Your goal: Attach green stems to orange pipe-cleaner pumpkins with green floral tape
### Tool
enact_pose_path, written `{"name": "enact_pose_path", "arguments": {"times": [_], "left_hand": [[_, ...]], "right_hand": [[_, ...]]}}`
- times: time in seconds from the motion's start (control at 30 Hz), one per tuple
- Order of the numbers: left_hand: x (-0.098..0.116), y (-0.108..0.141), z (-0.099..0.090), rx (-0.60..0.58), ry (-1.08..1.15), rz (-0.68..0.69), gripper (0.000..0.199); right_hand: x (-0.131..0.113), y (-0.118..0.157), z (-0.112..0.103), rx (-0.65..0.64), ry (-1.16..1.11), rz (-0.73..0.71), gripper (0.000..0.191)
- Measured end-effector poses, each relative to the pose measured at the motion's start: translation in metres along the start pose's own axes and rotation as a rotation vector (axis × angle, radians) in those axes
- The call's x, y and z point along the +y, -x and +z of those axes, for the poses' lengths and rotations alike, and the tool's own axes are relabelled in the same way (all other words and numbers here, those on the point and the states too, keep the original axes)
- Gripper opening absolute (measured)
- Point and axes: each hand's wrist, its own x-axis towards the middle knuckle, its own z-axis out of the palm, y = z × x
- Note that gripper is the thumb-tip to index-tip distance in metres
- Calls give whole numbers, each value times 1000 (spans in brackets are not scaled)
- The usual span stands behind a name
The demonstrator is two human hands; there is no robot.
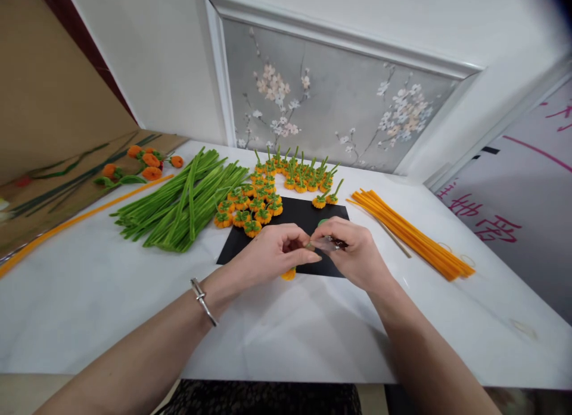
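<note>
Both hands meet over a black mat (326, 267) near the middle of the table. The fingers of my left hand (288, 248) are pinched on something small and greenish, too small to name. My right hand (346, 248) is closed around a small shiny tool, perhaps scissors or pliers, whose tip touches the left fingertips. Part of an orange pumpkin (289, 274) shows just below my left hand. Beyond my left hand, several orange pumpkins with green tops (257, 206) sit crowded together, partly on the mat.
Green fuzzy stems (179, 206) lie piled on the left, orange fuzzy stems (415, 236) on the right. More small pumpkins with upright stalks (308, 180) stand near the wall. Orange flowers (152, 166) and a long orange stem (89, 217) lie far left.
</note>
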Motion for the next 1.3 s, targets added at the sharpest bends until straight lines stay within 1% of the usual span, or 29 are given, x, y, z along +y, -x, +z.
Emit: {"name": "enact_pose_path", "arguments": {"times": [0.1, 0.27, 0.47, 0.67, 0.8, 0.9, 0.97, 1.0, 1.03, 1.1, 1.17, 1.23, 1.3], "left_hand": [[-5, 0, 1, 33, -10, -51, 19], [-6, 0, -2, 14, 24, -97, 17], [-6, -1, -4, 14, 34, -108, 16], [-8, -1, -3, -17, -47, -70, 20], [-7, 0, -2, -16, -49, -64, 22], [-6, -1, -2, -3, 35, -128, 22], [-5, -2, -4, 9, 135, -212, 22], [-5, -2, -6, 19, 189, -253, 22], [-5, -2, -8, 30, 236, -287, 22], [-5, -3, -12, 45, 303, -329, 24], [-5, -2, -16, 57, 357, -361, 24], [-6, -2, -20, 77, 409, -386, 23], [-8, -1, -21, 91, 450, -404, 22]], "right_hand": [[-2, 0, 2, -50, 5, 7, 14], [1, 1, 2, -97, -95, 58, 8], [5, 4, 1, -53, -90, 152, 11], [6, 4, 3, -31, -109, 191, 13], [9, 3, 3, -27, -115, 199, 14], [8, 2, 2, 35, -96, 202, 13], [3, 2, 1, 70, -130, 264, 17], [-1, 2, 0, 58, -184, 324, 20], [-6, 2, 0, 19, -268, 401, 24], [-15, 3, 1, -107, -498, 569, 34], [-22, 5, 3, -215, -688, 688, 42], [-24, 6, 6, -271, -763, 743, 42], [-23, 7, 9, -301, -766, 781, 40]]}}
